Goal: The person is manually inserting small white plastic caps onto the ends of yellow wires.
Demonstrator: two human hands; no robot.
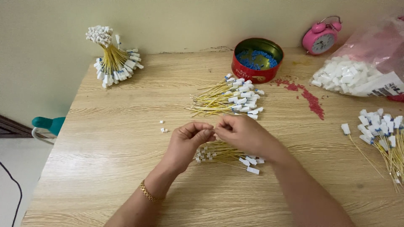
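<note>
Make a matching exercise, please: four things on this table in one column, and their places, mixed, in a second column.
1. red tin
2. pink alarm clock
3. tied bundle of yellow wires
4. plastic bag of white parts

a. far left, by the wall
b. far right edge of the table
c. far middle, holding blue beads
d. against the wall, right of the tin

Pairs: 1-c, 2-d, 3-a, 4-b

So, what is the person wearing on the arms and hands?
Both forearms are bare: no sleeves show and no gloves. The left wrist carries a thin gold chain bracelet. No ring or watch shows on the left hand or the right hand.
</note>
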